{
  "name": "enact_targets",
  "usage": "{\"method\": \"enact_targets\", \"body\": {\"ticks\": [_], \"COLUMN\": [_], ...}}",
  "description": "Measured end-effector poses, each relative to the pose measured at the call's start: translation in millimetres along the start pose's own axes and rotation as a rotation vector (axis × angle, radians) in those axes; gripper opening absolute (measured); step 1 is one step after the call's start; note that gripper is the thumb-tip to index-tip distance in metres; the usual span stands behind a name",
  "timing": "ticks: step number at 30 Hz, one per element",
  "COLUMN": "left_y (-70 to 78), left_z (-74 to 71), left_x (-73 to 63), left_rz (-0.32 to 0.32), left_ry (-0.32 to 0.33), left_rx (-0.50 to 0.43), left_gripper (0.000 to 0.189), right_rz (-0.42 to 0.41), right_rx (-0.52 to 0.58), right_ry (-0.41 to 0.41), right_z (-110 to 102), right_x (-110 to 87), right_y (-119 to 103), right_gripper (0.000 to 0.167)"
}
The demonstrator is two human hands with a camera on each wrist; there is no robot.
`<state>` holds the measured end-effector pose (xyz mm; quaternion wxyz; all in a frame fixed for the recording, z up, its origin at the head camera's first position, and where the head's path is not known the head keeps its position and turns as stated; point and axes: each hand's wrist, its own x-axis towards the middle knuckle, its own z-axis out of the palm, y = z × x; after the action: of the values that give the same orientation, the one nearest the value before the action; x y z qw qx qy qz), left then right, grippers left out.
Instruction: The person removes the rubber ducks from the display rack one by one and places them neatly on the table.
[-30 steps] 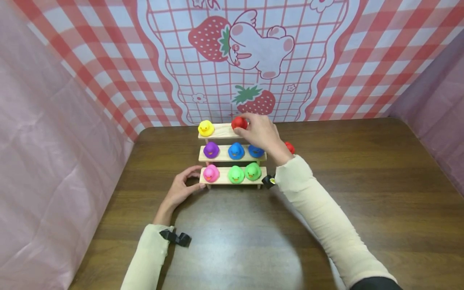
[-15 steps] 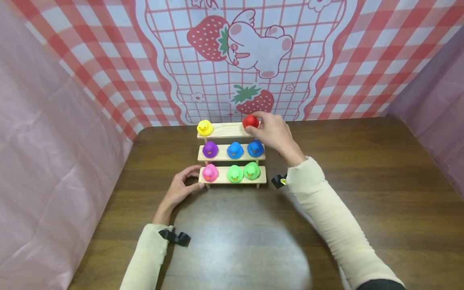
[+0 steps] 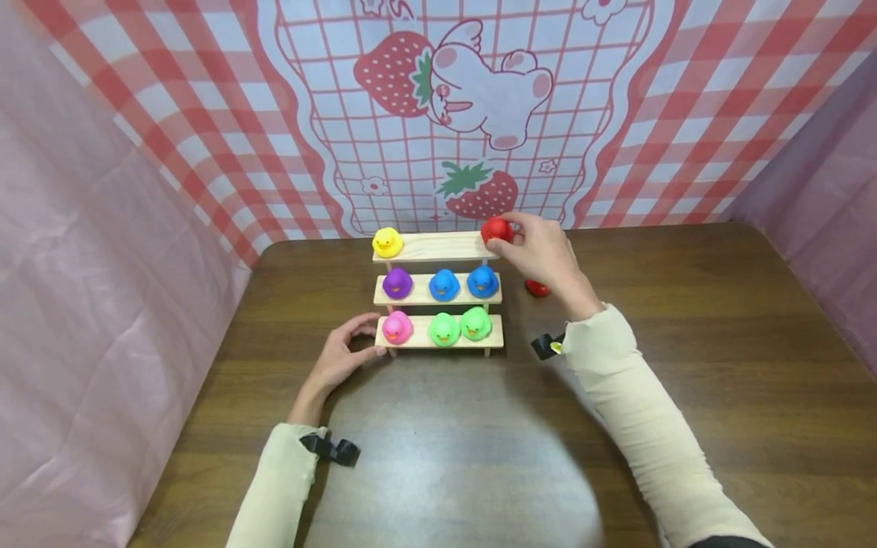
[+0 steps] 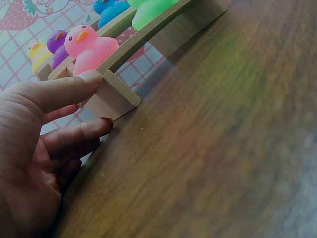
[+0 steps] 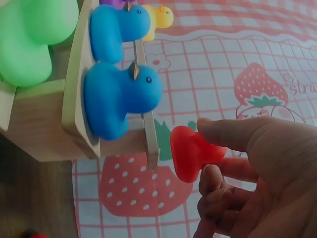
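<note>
My right hand (image 3: 544, 247) pinches a red rubber duck (image 3: 496, 230) between thumb and fingers at the right end of the top tier. In the right wrist view that red duck (image 5: 187, 152) appears just off the tier's end, tilted. My left hand (image 3: 339, 358) grips the left end of the three-tier wooden stand (image 3: 438, 247), thumb on the bottom tier's front corner. A yellow duck (image 3: 387, 242) sits at the top left. The middle tier bears a purple duck (image 3: 397, 283) and two blue ducks (image 3: 444, 285). On the bottom tier are a pink duck (image 4: 94, 47) and two green ducks (image 3: 445, 329).
Another red object (image 3: 537, 288) lies on the brown wooden table (image 3: 425, 441) right of the stand, partly behind my right wrist. A checked strawberry-print cloth (image 3: 473, 175) hangs at the table's back edge. Pink curtains (image 3: 89, 289) flank both sides.
My right hand has carried the red duck rightward along the top tier, from its middle to its right end. The red object on the table shows again beside my wrist. My left hand stays put.
</note>
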<state>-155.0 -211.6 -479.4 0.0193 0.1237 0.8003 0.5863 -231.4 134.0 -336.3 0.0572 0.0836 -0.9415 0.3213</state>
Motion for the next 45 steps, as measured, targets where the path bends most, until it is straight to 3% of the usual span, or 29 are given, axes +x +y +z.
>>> {"method": "enact_targets", "body": {"ticks": [11,16,45], "left_y": [6.3,0.7,1.1], "left_z": [0.4,0.4,0.2], "left_x": [0.0,0.9,0.9], "left_rz": [-0.009,-0.004,-0.017], "left_ry": [-0.011,-0.005,-0.003], "left_rx": [-0.001,0.009,0.009], "left_gripper": [0.06,0.061,0.06], "right_rz": [0.022,0.038,0.059], "right_rx": [0.004,0.006,-0.047], "right_ry": [0.03,0.037,0.091], "right_z": [-11.0,-14.8,-27.2], "right_x": [-9.7,-12.9,-30.3], "right_y": [19.9,27.9,80.2], "right_gripper": [0.052,0.05,0.046]}}
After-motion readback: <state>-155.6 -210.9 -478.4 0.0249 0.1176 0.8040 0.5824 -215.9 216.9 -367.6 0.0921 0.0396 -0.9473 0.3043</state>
